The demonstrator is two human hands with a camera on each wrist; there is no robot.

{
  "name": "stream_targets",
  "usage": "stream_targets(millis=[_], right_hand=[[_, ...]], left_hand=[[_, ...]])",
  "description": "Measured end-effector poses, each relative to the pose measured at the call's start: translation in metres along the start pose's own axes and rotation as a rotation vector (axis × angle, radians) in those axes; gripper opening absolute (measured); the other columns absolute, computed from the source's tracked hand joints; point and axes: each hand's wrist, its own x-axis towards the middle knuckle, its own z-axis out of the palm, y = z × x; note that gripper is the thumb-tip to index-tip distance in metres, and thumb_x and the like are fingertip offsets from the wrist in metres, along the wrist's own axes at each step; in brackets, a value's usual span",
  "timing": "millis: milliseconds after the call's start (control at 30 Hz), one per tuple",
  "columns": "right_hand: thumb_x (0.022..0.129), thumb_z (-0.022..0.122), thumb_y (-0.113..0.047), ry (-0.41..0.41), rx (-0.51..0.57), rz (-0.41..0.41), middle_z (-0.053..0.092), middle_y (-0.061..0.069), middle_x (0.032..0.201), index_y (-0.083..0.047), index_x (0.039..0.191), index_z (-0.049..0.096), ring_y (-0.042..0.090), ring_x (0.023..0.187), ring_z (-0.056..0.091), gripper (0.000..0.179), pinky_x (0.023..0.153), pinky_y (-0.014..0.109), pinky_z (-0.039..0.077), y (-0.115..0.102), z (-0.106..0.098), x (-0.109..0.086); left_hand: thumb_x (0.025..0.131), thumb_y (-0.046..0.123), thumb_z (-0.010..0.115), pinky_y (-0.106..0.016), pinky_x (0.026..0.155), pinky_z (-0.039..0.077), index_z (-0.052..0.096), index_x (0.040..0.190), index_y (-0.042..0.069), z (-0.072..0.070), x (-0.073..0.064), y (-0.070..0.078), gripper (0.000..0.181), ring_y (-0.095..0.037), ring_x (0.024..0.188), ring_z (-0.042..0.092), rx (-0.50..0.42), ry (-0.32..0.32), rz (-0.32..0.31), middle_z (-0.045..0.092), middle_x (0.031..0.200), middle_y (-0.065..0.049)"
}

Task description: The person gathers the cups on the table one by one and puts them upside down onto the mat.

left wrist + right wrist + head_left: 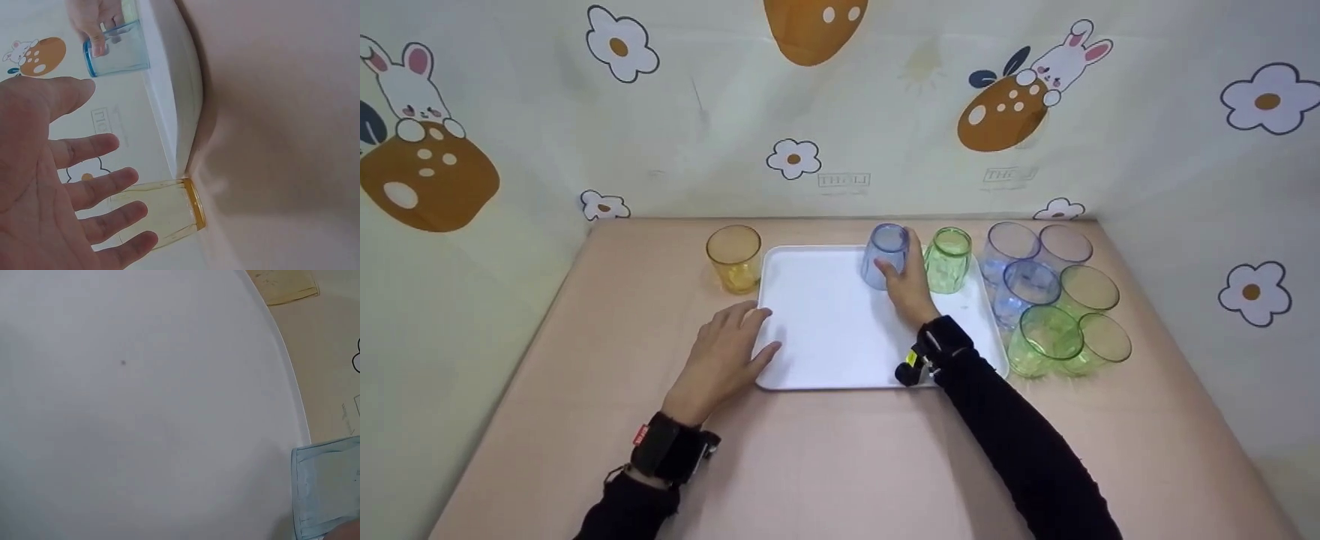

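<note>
My right hand (pixel 911 291) grips a blue drinking glass (pixel 876 262) at the back of the white tray (pixel 825 322), thumb on the near side and fingers round its right. This glass stands mouth down, its lower rim at the tray surface in the right wrist view. Just right of it, a green glass (pixel 948 262) also stands upside down on the tray. My left hand (pixel 718 358) is spread beside the tray's left edge, holding nothing. Beyond that hand, an amber glass (pixel 735 262) stands upright on the table, left of the tray's back corner.
Several upright glasses in blue, purple-tinted and green cluster at the tray's right, among them a blue glass (pixel 1027 289) and a green glass (pixel 1046 337). The pinkish table (pixel 840 457) ends at a printed cloth wall (pixel 720 97) behind and at both sides.
</note>
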Motion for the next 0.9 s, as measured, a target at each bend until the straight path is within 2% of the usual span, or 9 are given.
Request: stream_targets(millis=[267,567,733,900], right_hand=[[0.101,0.061,-0.005,-0.002,-0.069,0.024,0.028,0.03,0.156,0.01,0.156,0.014,0.039,0.147,0.025,0.074,0.121,0.04,0.015,-0.006,-0.001,-0.001],[0.099,0.067,-0.01,0.015,-0.117,0.081,0.025,0.026,0.16,0.007,0.157,0.016,0.035,0.149,0.022,0.08,0.121,0.037,0.014,-0.009,-0.007,-0.001],[0.093,0.075,-0.011,0.044,-0.105,0.044,0.027,0.025,0.16,0.007,0.156,0.021,0.035,0.149,0.022,0.086,0.121,0.037,0.014,-0.014,-0.012,-0.003],[0.092,0.074,-0.005,0.086,-0.06,-0.032,0.032,0.025,0.158,0.009,0.154,0.026,0.034,0.148,0.025,0.079,0.12,0.035,0.018,-0.015,-0.016,-0.007]], left_hand=[[0.099,0.033,0.067,-0.062,0.101,0.04,0.057,0.136,0.001,0.003,-0.003,-0.001,0.05,-0.044,0.132,0.043,-0.022,-0.01,-0.002,0.049,0.143,-0.023],[0.098,0.031,0.068,-0.062,0.098,0.042,0.057,0.135,0.001,0.004,-0.002,-0.005,0.049,-0.044,0.131,0.045,-0.054,0.015,-0.006,0.049,0.144,-0.022],[0.097,0.029,0.069,-0.061,0.096,0.044,0.053,0.141,-0.001,0.004,-0.001,-0.007,0.055,-0.044,0.128,0.047,-0.047,0.063,-0.011,0.047,0.144,-0.023],[0.095,0.026,0.072,-0.061,0.094,0.045,0.046,0.147,-0.002,0.005,0.001,-0.009,0.064,-0.045,0.124,0.049,-0.056,0.117,-0.023,0.047,0.142,-0.024]])
